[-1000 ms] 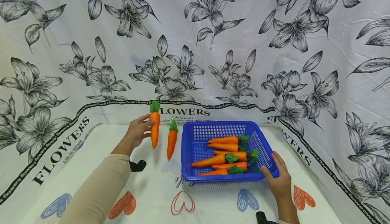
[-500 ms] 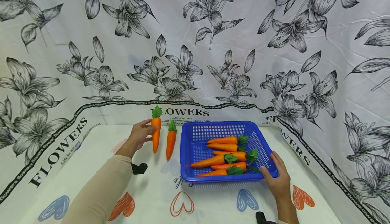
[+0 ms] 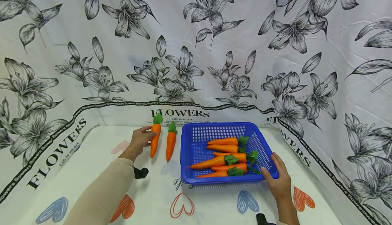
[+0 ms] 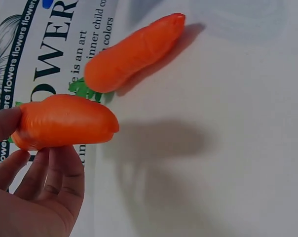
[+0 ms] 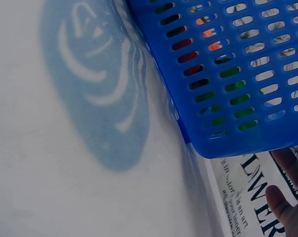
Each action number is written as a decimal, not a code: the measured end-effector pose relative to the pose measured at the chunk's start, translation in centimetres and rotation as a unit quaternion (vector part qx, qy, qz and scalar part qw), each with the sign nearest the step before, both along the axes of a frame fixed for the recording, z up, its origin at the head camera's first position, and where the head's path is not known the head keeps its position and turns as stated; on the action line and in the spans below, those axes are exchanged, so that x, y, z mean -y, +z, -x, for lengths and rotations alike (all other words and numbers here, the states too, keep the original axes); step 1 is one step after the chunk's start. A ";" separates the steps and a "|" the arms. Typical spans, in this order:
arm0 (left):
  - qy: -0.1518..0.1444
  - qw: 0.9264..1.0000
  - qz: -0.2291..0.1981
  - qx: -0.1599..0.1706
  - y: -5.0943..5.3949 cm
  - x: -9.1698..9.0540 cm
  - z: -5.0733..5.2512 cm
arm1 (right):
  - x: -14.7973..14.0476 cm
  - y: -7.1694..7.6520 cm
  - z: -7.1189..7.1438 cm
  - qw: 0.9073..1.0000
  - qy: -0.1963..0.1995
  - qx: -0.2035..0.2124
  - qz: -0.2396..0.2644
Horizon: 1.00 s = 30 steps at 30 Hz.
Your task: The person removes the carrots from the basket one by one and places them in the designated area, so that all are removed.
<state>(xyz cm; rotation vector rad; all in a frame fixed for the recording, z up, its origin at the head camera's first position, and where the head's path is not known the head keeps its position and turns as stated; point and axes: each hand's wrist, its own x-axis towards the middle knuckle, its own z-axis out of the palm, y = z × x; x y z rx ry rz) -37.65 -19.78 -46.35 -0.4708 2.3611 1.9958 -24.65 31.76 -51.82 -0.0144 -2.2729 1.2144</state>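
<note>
My left hand [image 3: 139, 144] pinches an orange carrot [image 3: 155, 140] with a green leafy top, thumb on one side and fingers on the other. In the left wrist view this held carrot [image 4: 65, 121] hangs over the white surface and its shadow. To its right a second carrot [image 3: 170, 146] lies on the table, leaves toward the back. A blue plastic basket [image 3: 184, 157] holds several carrots [image 3: 208, 162], most with leaves to the right. At the basket's front right corner is my right hand [image 3: 281, 184], fingers extended along the side, thumb near the rim. Firm contact is unclear.
The white table cover [image 3: 153, 197] bears printed hearts and lettering. Behind it rises a white cloth [image 3: 183, 24] with black flower drawings. Dark wrist camera mounts [image 3: 141, 173] sit below both hands.
My left hand has lowered the carrot toward the table, beside the lying carrot. My right hand and the basket stay in place. The view has shifted slightly.
</note>
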 end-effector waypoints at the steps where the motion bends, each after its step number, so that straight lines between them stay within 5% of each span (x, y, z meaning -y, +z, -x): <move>1: 0.000 1.000 0.003 -0.001 -0.2 0.0 0.0 | 0.0 0.0 0.0 1.000 -0.002 -0.001 -0.001; 12: 0.003 0.999 0.034 0.009 -1.5 -0.3 0.0 | -0.1 -0.4 0.3 1.000 0.000 -0.026 -0.007; 22: 0.019 0.995 0.094 0.042 -3.6 -0.3 0.6 | -0.1 -0.5 0.3 0.999 0.000 -0.036 -0.009; 30: 0.016 0.992 0.113 0.047 -3.8 -0.4 0.8 | -0.1 -0.5 0.3 0.999 0.003 -0.041 -0.011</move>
